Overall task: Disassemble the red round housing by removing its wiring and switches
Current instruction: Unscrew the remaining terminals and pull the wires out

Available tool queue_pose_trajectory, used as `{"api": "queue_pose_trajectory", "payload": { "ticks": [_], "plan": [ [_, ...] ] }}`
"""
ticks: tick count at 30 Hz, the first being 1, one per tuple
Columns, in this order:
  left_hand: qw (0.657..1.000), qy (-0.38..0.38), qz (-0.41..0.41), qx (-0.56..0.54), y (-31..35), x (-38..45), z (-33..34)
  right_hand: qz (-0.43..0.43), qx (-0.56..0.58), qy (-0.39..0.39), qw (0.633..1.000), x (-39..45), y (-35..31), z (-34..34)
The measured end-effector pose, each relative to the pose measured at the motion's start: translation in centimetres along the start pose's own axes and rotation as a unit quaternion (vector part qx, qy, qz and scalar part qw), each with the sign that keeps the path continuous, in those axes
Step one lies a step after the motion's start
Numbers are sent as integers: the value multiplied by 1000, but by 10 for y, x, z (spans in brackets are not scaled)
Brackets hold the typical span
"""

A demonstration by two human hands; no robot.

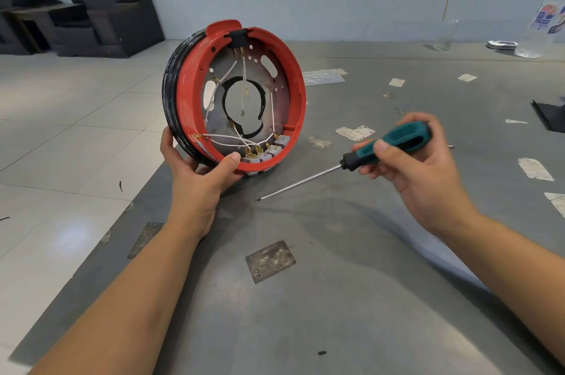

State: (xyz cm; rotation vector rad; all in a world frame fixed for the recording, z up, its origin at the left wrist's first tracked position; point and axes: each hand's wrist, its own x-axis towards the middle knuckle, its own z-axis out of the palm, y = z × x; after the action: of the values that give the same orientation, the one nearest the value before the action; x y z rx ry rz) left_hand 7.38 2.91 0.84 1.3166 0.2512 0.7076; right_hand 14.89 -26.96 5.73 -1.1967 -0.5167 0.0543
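The fingers (371,147) of the right hand (419,170) curl round the teal-and-black handle of a screwdriver (388,145), the thumb pressed along its top; the thin metal shaft slants down to the left, and its tip sits at or just above the grey table (336,298) — contact cannot be told. The left hand (198,179) grips the lower rim of the red round housing (293,81), thumb hooked over the front lip and the fingers wrapped behind.

The housing stands on edge near the table's left border, tilted so its open face looks toward the camera. A black band (172,81) runs round its outer back edge. Inside, a metal plate (275,69) with a large central opening carries white wires (232,139) that end in brass-coloured terminals. A row of grey switches (269,151) lines the bottom of the rim, just beside the left thumb. At the top of the rim sits a black connector block (238,38), with 2 wires hanging from it.

Scraps of torn tape (354,132) lie stuck on the table surface. Farther right stand a clear plastic bottle (541,29) and a small clear cup (447,34). Dark armchairs (107,8) stand on the tiled floor (61,118) at the back left.
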Motion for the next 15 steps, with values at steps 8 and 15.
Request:
{"api": "queue_pose_trajectory", "payload": {
  "ticks": [8,15],
  "plan": [
    [1000,-2,-6,-16,2,0,1,178,-8,-160,971,-6,24,-9],
    [1000,-13,-12,-16,1,1,0,0,-478,-311,822,-7,18,-15]
  ]
}}
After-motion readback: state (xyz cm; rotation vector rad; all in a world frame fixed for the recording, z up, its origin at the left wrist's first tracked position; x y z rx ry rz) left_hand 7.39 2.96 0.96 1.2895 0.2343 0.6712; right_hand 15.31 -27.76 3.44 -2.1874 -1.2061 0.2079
